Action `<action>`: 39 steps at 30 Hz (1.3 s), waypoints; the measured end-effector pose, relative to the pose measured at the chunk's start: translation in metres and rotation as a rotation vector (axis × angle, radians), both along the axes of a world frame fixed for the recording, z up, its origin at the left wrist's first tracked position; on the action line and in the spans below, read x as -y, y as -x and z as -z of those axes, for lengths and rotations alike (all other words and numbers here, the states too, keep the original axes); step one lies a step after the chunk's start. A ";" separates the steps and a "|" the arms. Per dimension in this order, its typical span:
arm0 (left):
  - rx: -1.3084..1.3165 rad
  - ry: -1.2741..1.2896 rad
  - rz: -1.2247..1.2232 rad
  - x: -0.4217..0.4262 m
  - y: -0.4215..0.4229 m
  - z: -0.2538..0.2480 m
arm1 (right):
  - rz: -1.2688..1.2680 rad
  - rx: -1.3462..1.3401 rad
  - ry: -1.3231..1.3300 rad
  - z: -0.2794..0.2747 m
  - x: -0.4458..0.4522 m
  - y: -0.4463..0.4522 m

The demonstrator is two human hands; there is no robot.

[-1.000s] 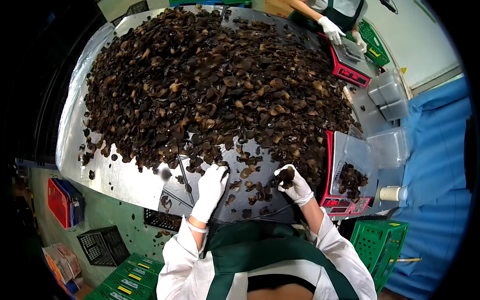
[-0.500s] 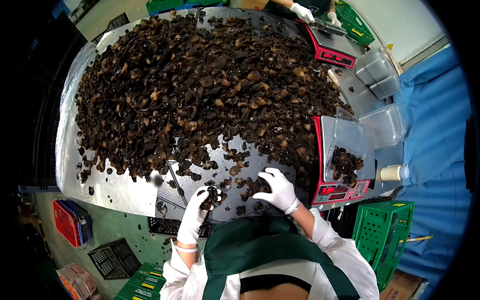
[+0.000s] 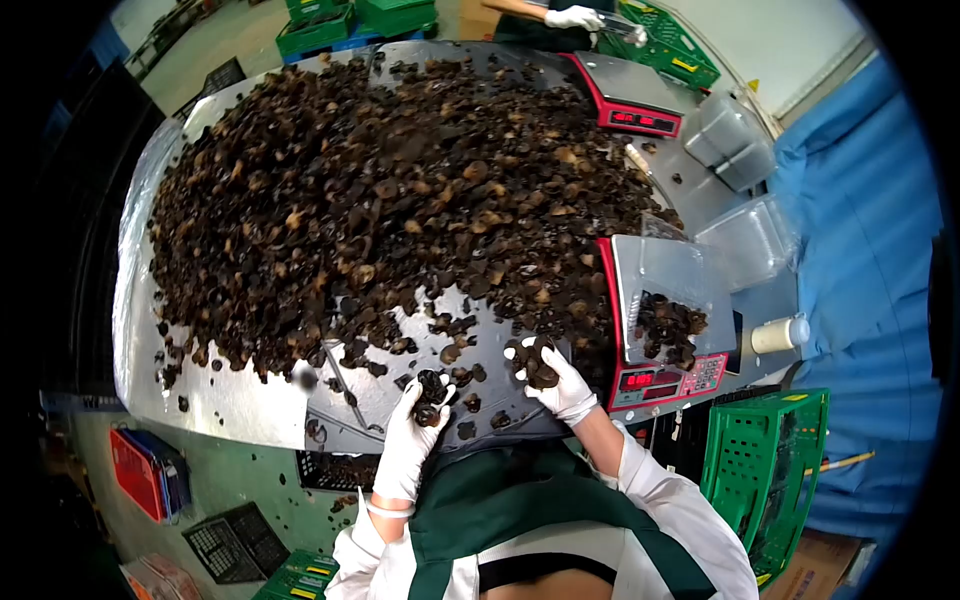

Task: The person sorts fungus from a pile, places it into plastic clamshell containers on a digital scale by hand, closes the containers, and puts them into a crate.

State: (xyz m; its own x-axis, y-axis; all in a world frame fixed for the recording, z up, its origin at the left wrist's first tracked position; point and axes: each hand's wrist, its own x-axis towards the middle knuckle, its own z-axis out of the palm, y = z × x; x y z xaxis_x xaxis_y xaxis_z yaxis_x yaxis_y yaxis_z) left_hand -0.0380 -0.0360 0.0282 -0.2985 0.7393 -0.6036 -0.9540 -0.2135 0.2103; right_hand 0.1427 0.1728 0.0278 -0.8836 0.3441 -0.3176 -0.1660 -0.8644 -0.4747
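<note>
A wide heap of dark brown, wet-looking fungus pieces [image 3: 400, 200] covers most of the metal table [image 3: 250, 405]. My left hand [image 3: 412, 430], in a white glove, is closed around a few dark pieces above the table's near edge. To its right my right hand [image 3: 560, 388], also gloved, has its fingers wrapped round a small clump. Loose pieces lie between the two hands. On the near red scale [image 3: 665, 380], right of my right hand, a clear plastic container [image 3: 665, 260] holds more dark pieces.
Another red scale [image 3: 635, 90] stands at the far right, by a co-worker's gloved hands [image 3: 575, 18]. Clear containers [image 3: 750, 240] and a white bottle [image 3: 780, 334] are on the right side. Green crates [image 3: 765, 470] stand below right; black and red crates [image 3: 140, 475] are on the floor left.
My right hand was open half a second ago and now holds a clump. My left hand has shifted slightly right, still holding pieces. The co-worker's hands have lifted a container off the far scale.
</note>
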 end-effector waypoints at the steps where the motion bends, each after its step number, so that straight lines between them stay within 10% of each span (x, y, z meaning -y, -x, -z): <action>1: 0.014 -0.041 -0.008 -0.011 -0.003 0.000 | 0.023 -0.119 0.205 -0.003 0.000 0.000; 14: -0.038 -0.244 0.160 -0.148 -0.071 -0.072 | 0.232 -0.219 0.063 -0.075 -0.040 -0.074; 16: -0.149 -0.219 0.191 -0.170 -0.090 -0.088 | 0.389 0.137 -0.777 -0.132 -0.050 -0.097; 17: -0.214 -0.232 0.191 -0.186 -0.098 -0.099 | 0.383 -0.085 -0.308 -0.138 -0.069 -0.113; 19: -0.434 -0.218 0.245 -0.211 -0.121 -0.121 | 0.486 0.434 -0.724 -0.148 -0.088 -0.133; 23: -1.135 -0.125 0.367 -0.256 -0.156 -0.125 | 0.429 0.626 -1.687 -0.155 -0.120 -0.153; 31: -1.338 0.056 0.303 -0.248 -0.160 -0.108 | 0.163 0.419 -1.435 -0.174 -0.138 -0.189; 35: -1.401 0.152 0.168 -0.210 -0.137 -0.106 | 0.233 0.484 -1.761 -0.174 -0.153 -0.213; 39: -1.359 0.421 0.050 -0.153 -0.109 -0.094 | 0.611 0.504 -1.176 -0.172 -0.154 -0.248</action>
